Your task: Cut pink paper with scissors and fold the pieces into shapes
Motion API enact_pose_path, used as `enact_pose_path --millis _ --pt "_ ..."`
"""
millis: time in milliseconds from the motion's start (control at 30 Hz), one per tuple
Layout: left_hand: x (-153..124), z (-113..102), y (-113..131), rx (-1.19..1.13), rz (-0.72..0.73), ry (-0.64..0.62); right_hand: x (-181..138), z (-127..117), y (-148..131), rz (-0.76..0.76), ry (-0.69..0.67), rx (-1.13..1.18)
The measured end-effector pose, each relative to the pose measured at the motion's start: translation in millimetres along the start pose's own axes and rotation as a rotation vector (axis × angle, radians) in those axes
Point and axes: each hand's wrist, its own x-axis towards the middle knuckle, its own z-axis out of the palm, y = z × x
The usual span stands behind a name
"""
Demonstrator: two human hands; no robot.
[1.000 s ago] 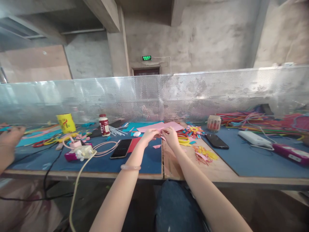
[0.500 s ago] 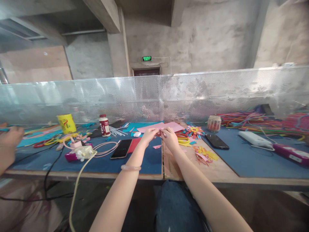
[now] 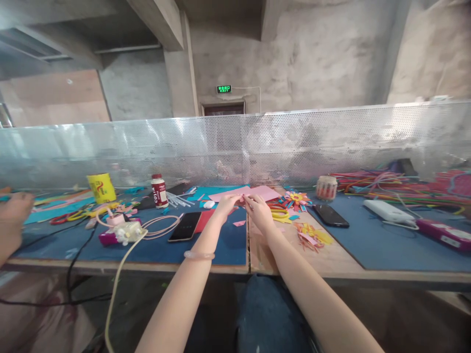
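Observation:
My left hand [image 3: 225, 207] and my right hand [image 3: 258, 210] meet over the middle of the bench, fingertips pinched together on a small pink paper piece [image 3: 242, 198] held between them. A bracelet [image 3: 199, 255] sits on my left forearm. Just behind the hands lies a flat pink paper sheet [image 3: 253, 191]. A small pink scrap [image 3: 239, 223] rests on the blue mat below the hands. Yellow-handled scissors [image 3: 279, 214] lie right of my right hand.
Two phones [image 3: 185, 226] [image 3: 330, 214] lie on the blue mats. Left stand a yellow cup [image 3: 100, 188], a bottle [image 3: 158, 190] and a cabled charger [image 3: 123, 232]. Another person's hand [image 3: 13, 215] works at far left. Paper flowers [image 3: 296, 198], scraps, a jar [image 3: 326, 187] and coloured strips lie to the right.
My hands drew slightly closer together on the pink piece. The other person's hand at the left edge shifted a little leftward.

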Motion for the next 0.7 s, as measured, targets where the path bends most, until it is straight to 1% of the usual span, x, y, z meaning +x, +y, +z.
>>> enact_pose_path --millis 300,533,700 --pt "-1.8 0.6 1.9 -0.003 0.003 -0.013 2.3 -4.1 -5.9 0.030 0.033 0.031" --pt "0.3 0.1 -0.1 -0.037 -0.037 -0.016 3.4 -6.1 -8.0 0.045 0.046 0.041" --pt "2.7 -0.8 -2.4 -0.044 -0.004 -0.014 3.5 -7.2 -10.7 0.051 0.055 0.051"
